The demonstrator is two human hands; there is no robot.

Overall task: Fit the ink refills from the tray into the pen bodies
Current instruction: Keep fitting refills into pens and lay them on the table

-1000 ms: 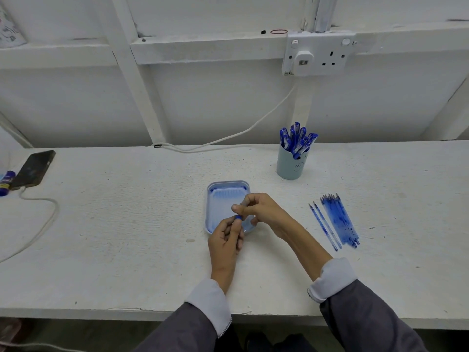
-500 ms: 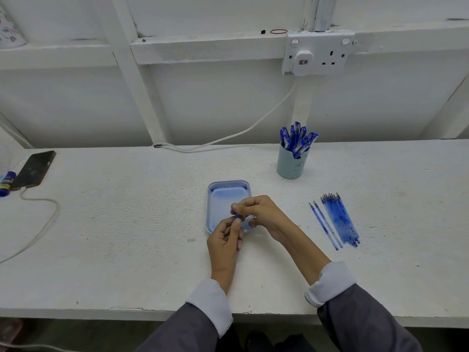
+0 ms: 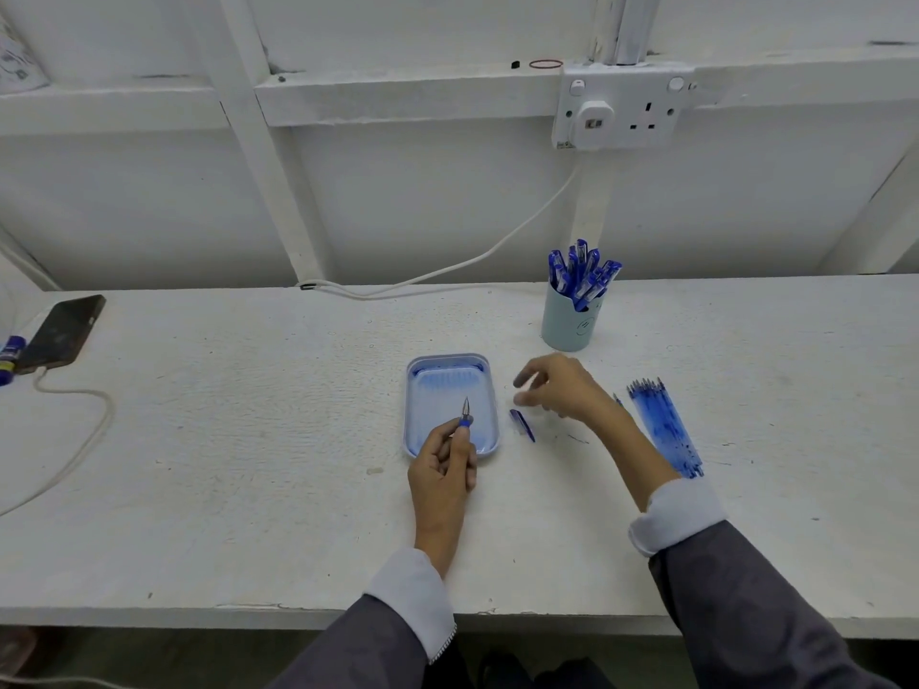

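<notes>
My left hand lies over the near rim of the blue tray. Bare white tabletop stretches wide to its left, and the table's front edge runs under both sleeves. My right hand hovers in the gap between the tray and the bundle of ink refills, with the pen cup just beyond it. My left fingers are curled round a pen body, blue at the grip, its metal tip pointing away from me above the tray floor. My right fingers are apart and loosely bent, holding nothing, slightly blurred. A blue cap lies on the table just right of the tray. The surface is rough and painted white, set against a white panelled wall carrying a double socket. A phone lies at far left.
</notes>
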